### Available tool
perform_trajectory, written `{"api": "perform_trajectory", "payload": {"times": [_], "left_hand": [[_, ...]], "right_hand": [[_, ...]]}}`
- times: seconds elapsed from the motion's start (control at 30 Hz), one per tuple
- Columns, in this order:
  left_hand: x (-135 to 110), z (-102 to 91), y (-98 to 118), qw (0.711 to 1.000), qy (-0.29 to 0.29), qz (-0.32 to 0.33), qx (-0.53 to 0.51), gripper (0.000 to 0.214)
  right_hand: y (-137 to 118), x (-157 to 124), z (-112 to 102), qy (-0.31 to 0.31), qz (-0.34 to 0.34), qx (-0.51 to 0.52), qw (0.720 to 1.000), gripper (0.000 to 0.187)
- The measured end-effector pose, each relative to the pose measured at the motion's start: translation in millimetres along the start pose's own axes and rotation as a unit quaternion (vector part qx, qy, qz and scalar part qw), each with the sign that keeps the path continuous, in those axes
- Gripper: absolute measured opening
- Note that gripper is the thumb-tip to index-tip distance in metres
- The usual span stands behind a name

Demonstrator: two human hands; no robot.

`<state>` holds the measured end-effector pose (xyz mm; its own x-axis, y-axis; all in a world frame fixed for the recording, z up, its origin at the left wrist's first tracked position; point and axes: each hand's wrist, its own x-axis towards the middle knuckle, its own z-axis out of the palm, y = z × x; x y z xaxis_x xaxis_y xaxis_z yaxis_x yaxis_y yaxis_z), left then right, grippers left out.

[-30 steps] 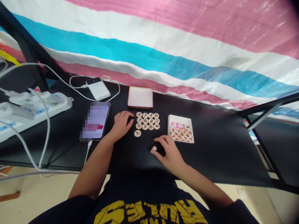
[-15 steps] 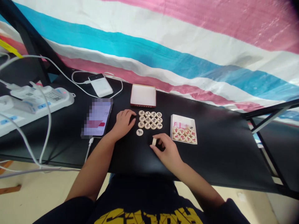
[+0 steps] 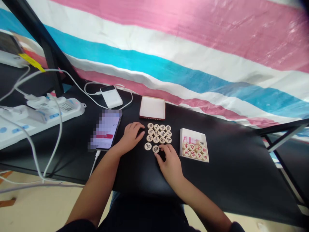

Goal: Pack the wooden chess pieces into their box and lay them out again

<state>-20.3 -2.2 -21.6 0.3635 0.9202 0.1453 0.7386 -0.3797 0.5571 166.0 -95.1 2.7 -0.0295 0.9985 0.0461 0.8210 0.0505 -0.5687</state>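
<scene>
Round wooden xiangqi pieces with black characters (image 3: pixel 159 133) lie flat on the black table in a tight grid of several rows. My left hand (image 3: pixel 131 137) rests curled on the table just left of that grid, touching no piece that I can see. A lone piece (image 3: pixel 148 146) sits below the grid, near those fingers. My right hand (image 3: pixel 170 161) has its thumb and forefinger at another flat piece (image 3: pixel 155 149) in the same low row. Red-character pieces (image 3: pixel 194 149) lie packed in a white box (image 3: pixel 187 134) to the right.
A shallow white lid with a red rim (image 3: pixel 152 108) lies behind the pieces. Left of my left hand are a pixelated phone (image 3: pixel 106 129) on a charging cable, a white power bank (image 3: pixel 111 96) and a power strip (image 3: pixel 41 112). A striped tarp hangs behind the table.
My right hand has moved left, and the piece it held on edge now lies flat beside the lone piece. The whole view has shifted as my head moved. My left hand stays in place.
</scene>
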Motion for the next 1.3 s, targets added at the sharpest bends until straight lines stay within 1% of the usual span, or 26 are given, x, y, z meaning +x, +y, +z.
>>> {"api": "perform_trajectory", "payload": {"times": [0.1,0.13,0.2,0.27,0.4,0.5,0.57,0.63,0.7,0.73,0.77,0.8,0.87,0.9,0.97,1.03,1.1,1.17,1.2,1.3], "left_hand": [[-7.2,-8.3,0.9,0.997,-0.053,0.017,-0.051,0.037],[-9.6,-9.8,1.5,0.996,-0.069,0.023,-0.057,0.045],[-13.3,-10.2,2.8,0.995,-0.085,0.022,-0.05,0.057],[-15.1,-7.8,3.9,0.996,-0.083,0.02,-0.035,0.061],[-15.4,-1.4,4.0,0.997,-0.071,0.015,-0.01,0.059],[-14.5,0.9,2.1,0.998,-0.058,0.025,0.001,0.056],[-13.3,1.4,0.6,0.998,-0.042,0.038,0.003,0.05],[-11.3,1.4,-0.9,0.999,-0.027,0.044,0.0,0.043],[-8.8,1.7,-2.4,0.999,-0.022,0.04,-0.003,0.039],[-7.5,2.0,-3.2,0.999,-0.021,0.039,-0.003,0.039],[-6.4,2.6,-3.9,0.999,-0.02,0.041,-0.001,0.039],[-5.5,3.5,-4.5,0.999,-0.019,0.043,0.001,0.039],[-3.9,6.0,-4.9,0.999,-0.01,0.045,0.008,0.04],[-3.2,7.4,-4.5,0.999,-0.002,0.041,0.013,0.04],[-1.7,10.2,-2.4,0.999,0.017,0.03,0.028,0.04],[-0.1,12.1,1.5,0.998,0.029,0.024,0.047,0.04],[1.0,12.8,6.1,0.997,0.027,0.029,0.066,0.039],[1.0,12.6,10.0,0.996,0.022,0.036,0.081,0.039],[0.6,12.4,11.3,0.995,0.021,0.039,0.086,0.039],[-0.8,11.8,12.0,0.995,0.015,0.045,0.09,0.04]], "right_hand": [[-1.1,1.9,2.2,0.015,0.003,0.004,1.0,0.017],[-1.5,2.8,2.7,0.018,0.002,0.005,1.0,0.017],[-2.3,4.5,3.5,0.019,-0.001,0.007,1.0,0.017],[-3.1,6.0,4.5,0.023,-0.004,0.009,1.0,0.016],[-5.7,7.1,8.7,0.041,-0.005,0.014,0.999,0.016],[-6.7,8.3,8.6,0.05,-0.006,0.033,0.998,0.017],[-2.0,11.9,0.9,0.066,-0.004,0.048,0.997,0.018],[10.6,18.0,-15.9,0.104,0.02,0.04,0.994,0.02],[31.1,24.7,-40.1,0.152,0.071,-0.011,0.986,0.023],[43.0,27.5,-53.2,0.17,0.099,-0.055,0.979,0.024],[55.1,29.8,-65.7,0.174,0.131,-0.109,0.97,0.025],[66.5,31.4,-76.9,0.158,0.165,-0.161,0.96,0.027],[85.0,33.2,-93.1,0.11,0.218,-0.23,0.942,0.029],[91.5,33.7,-97.8,0.086,0.233,-0.25,0.936,0.031],[99.4,34.4,-102.0,0.047,0.242,-0.265,0.932,0.032],[102.4,35.3,-102.7,0.02,0.241,-0.26,0.935,0.032],[103.2,36.3,-103.5,0.004,0.241,-0.248,0.938,0.031],[102.5,36.8,-105.8,0.012,0.235,-0.234,0.943,0.029],[100.9,36.5,-107.2,0.028,0.228,-0.226,0.947,0.028],[87.5,32.5,-106.9,0.103,0.191,-0.174,0.961,0.027]]}}
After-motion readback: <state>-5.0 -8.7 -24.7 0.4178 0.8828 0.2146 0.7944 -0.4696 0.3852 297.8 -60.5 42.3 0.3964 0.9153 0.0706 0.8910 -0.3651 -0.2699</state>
